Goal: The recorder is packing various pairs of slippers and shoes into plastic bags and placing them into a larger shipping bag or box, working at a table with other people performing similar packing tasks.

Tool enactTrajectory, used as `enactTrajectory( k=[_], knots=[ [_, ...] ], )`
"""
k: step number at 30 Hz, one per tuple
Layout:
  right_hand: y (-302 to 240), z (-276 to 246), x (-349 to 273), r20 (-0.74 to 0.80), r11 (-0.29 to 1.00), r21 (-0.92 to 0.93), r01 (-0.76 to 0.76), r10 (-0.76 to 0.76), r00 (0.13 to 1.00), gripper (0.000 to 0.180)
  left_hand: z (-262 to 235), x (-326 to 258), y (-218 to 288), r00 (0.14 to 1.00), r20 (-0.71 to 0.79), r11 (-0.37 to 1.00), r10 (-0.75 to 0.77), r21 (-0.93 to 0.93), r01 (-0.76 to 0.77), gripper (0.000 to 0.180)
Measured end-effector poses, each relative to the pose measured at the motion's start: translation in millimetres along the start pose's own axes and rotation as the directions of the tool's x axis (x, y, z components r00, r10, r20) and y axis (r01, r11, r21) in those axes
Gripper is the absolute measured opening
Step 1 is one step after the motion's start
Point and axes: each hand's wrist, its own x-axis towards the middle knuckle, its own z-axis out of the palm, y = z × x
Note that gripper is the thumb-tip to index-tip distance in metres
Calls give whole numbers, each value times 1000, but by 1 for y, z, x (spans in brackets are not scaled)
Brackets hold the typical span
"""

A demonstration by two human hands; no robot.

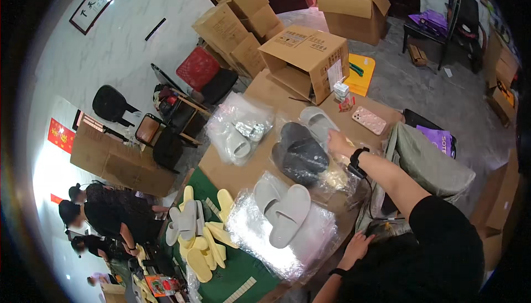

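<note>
My right hand (338, 142) reaches over the table, fingers closed at the end of a grey slipper (316, 121) in clear plastic. A dark slipper pair (301, 153) in a clear bag lies beside it, with a pale yellow bagged slipper (334, 177) next to that. Low by the table's near edge, my left hand (358, 247) has its fingers apart and nothing visible in it. To its left, two loose grey slippers (290, 217) rest across each other on a stack of shiny clear bags (249, 242). Bagged white slippers (235, 137) lie farther off.
An open carton (304, 54) stands on the far end, near a phone (369, 120) and a small white box (341, 89). Yellow slippers (207, 250) and more grey ones cover a green mat (249, 275) at left. A grey-green covered heap (426, 159) stands right. People work at far left.
</note>
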Motion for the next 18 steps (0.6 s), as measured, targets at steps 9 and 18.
enactTrajectory(
  k=[9,18],
  knots=[
    [1,-43,-77,329,572,706,-418,258,909,34,-6,-2,0,999,19,999,-39,17,39,49],
    [96,18,-65,282,836,59,-545,510,813,42,-15,-3,11,999,32,999,-35,39,34,41]
  ],
)
